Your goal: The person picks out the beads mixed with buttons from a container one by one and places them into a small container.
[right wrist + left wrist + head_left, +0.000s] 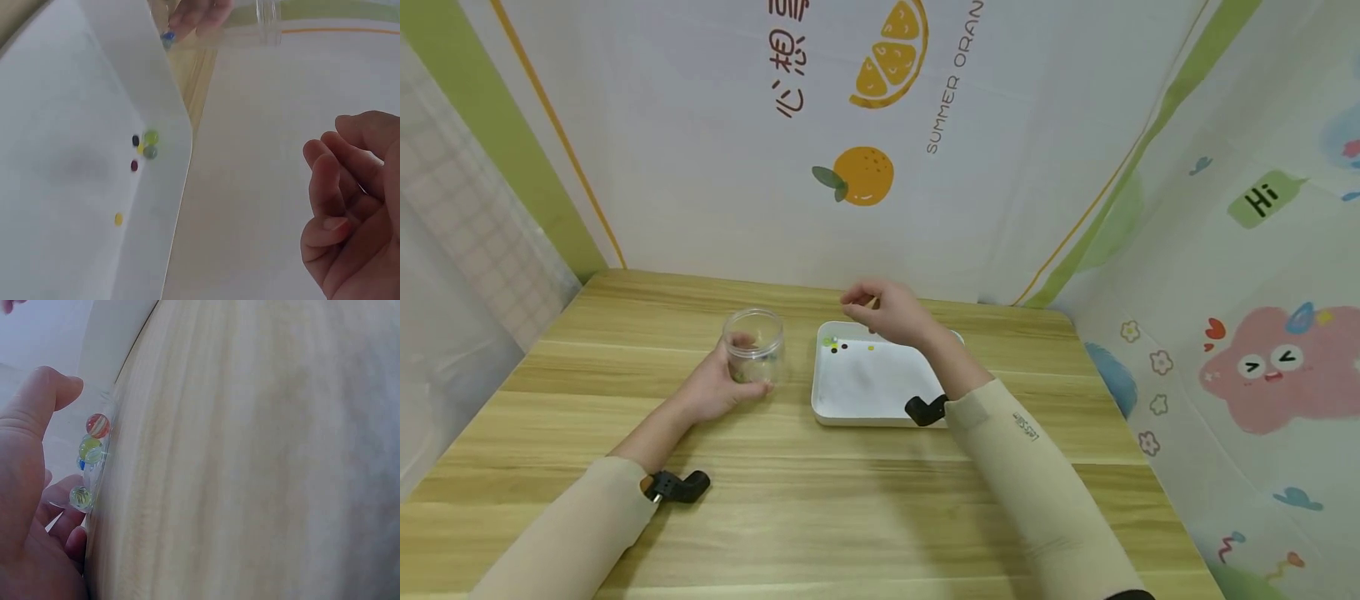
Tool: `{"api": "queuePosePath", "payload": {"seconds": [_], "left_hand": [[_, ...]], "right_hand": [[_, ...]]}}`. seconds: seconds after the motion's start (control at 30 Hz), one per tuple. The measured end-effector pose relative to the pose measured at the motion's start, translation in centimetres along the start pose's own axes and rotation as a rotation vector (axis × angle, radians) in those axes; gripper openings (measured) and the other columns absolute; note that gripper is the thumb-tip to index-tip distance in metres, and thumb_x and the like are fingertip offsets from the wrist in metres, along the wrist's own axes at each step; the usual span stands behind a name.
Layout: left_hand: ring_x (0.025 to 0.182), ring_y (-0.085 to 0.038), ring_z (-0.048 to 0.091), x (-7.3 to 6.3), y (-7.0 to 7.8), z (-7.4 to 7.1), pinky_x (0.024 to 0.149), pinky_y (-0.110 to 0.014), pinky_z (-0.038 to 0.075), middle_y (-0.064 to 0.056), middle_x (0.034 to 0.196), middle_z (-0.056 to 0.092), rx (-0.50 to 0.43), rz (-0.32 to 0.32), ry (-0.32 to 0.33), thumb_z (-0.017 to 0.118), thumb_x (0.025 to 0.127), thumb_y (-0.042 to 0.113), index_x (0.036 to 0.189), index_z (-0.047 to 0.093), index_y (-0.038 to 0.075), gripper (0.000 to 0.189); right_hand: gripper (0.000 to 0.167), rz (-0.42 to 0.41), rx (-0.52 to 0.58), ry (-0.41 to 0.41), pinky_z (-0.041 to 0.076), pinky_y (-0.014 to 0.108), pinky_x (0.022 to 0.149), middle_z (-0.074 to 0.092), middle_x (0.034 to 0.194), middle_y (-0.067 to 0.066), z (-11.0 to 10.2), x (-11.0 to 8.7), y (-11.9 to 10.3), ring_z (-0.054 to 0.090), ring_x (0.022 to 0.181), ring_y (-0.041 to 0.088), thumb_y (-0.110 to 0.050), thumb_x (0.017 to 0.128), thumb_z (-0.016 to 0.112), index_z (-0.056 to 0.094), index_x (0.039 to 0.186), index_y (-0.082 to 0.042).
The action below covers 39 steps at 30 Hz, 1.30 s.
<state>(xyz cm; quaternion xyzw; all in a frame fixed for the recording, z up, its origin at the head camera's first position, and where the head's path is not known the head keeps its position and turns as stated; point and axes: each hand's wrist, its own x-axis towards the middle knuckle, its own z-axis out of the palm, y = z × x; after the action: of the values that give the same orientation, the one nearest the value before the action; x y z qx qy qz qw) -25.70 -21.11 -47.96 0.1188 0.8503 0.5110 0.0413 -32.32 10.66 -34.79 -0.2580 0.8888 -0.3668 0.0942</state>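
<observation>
My left hand (718, 387) grips a clear plastic jar (755, 348) standing upright on the table left of the tray. Several glass marbles lie at the jar's bottom, among them a red-and-white marble (97, 425) and a yellow-green one (90, 448). Over the back part of a white tray (868, 392) hovers my right hand (895, 312), its fingers loosely bent with nothing visible between thumb and fingertips. In the tray's back left corner lie a green marble (151, 136), a greyish marble (150, 152) and small dark and yellow beads; one yellow bead (119, 219) lies apart.
The wooden table (760, 525) carries the jar and tray. Behind it hangs a white cloth (700, 167) printed with oranges, and a patterned cloth (1225, 275) hangs on the right. Black wrist cameras sit on both sleeves, the right one (925, 410) overlapping the tray's front.
</observation>
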Motion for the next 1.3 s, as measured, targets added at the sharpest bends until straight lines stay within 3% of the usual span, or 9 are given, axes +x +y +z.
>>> {"api": "queuePosePath", "payload": {"seconds": [0.37,0.6,0.8,0.97,1.07,1.17,1.23,1.3], "left_hand": [[0.151,-0.059,0.042,0.2,-0.1,-0.1,0.12,-0.071,0.038,-0.035,0.166,0.037,0.006,0.007,-0.003,0.089,0.092,0.019,0.158,0.028,-0.003,0.093],[0.15,-0.059,0.043,0.2,-0.2,-0.1,0.122,-0.07,0.037,-0.037,0.163,0.038,-0.022,0.04,0.003,0.089,0.092,0.013,0.155,0.029,-0.006,0.089],[0.152,-0.06,0.041,0.1,-0.3,0.0,0.122,-0.071,0.036,-0.037,0.164,0.037,-0.024,0.036,-0.001,0.088,0.093,0.012,0.155,0.029,-0.005,0.087],[0.151,-0.06,0.042,0.1,-0.3,-0.1,0.121,-0.07,0.037,-0.036,0.164,0.037,-0.018,0.029,-0.004,0.088,0.093,0.013,0.155,0.029,-0.004,0.087],[0.151,-0.062,0.041,0.1,-0.3,-0.2,0.122,-0.071,0.037,-0.036,0.165,0.037,-0.019,0.025,-0.004,0.088,0.093,0.014,0.156,0.029,-0.004,0.089],[0.151,-0.063,0.04,0.1,-0.3,-0.2,0.122,-0.073,0.036,-0.037,0.165,0.036,-0.019,0.02,-0.007,0.088,0.093,0.015,0.157,0.028,-0.004,0.09],[0.151,-0.063,0.04,0.1,-0.3,-0.1,0.121,-0.074,0.037,-0.036,0.166,0.035,-0.017,0.015,-0.008,0.089,0.093,0.016,0.158,0.027,-0.004,0.091],[0.15,-0.062,0.042,0.1,-0.2,-0.1,0.12,-0.074,0.038,-0.036,0.166,0.035,-0.009,0.013,-0.01,0.089,0.094,0.017,0.158,0.028,-0.004,0.091]], "right_hand": [[0.027,0.112,-0.036,0.062,0.056,0.036,0.074,0.074,0.124,0.012,-2.9,-3.2,4.9,0.069,0.088,0.035,-0.027,0.112,0.065,0.074,0.133,-0.014],[0.03,0.179,-0.084,0.075,0.057,0.035,0.073,0.074,0.12,0.013,-4.3,-3.7,7.0,0.068,0.086,0.03,-0.027,0.113,0.063,0.072,0.136,-0.011],[0.031,0.233,-0.25,0.051,0.059,0.042,0.091,0.075,0.122,0.016,-5.0,-3.3,8.6,0.07,0.104,0.031,-0.023,0.111,0.063,0.072,0.133,-0.002],[0.03,0.291,-0.452,-0.026,0.058,0.048,0.1,0.076,0.125,0.017,-5.2,-3.0,10.0,0.071,0.11,0.03,-0.017,0.108,0.061,0.074,0.13,0.0],[0.021,0.329,-0.573,-0.071,0.055,0.042,0.09,0.076,0.108,0.008,-5.0,-2.8,10.7,0.066,0.095,0.023,-0.012,0.105,0.06,0.078,0.114,-0.007],[0.024,0.374,-0.652,-0.111,0.041,0.036,0.073,0.055,0.078,0.001,-4.6,-2.5,10.8,0.045,0.074,0.018,-0.006,0.104,0.054,0.066,0.083,-0.01],[0.031,0.411,-0.691,-0.125,0.036,0.035,0.068,0.045,0.073,-0.001,-4.3,-2.3,10.7,0.037,0.069,0.018,-0.005,0.104,0.053,0.056,0.074,-0.013],[0.032,0.447,-0.728,-0.142,0.037,0.035,0.066,0.051,0.075,0.002,-3.9,-2.3,10.5,0.039,0.068,0.019,-0.007,0.106,0.051,0.056,0.075,-0.012]]}}
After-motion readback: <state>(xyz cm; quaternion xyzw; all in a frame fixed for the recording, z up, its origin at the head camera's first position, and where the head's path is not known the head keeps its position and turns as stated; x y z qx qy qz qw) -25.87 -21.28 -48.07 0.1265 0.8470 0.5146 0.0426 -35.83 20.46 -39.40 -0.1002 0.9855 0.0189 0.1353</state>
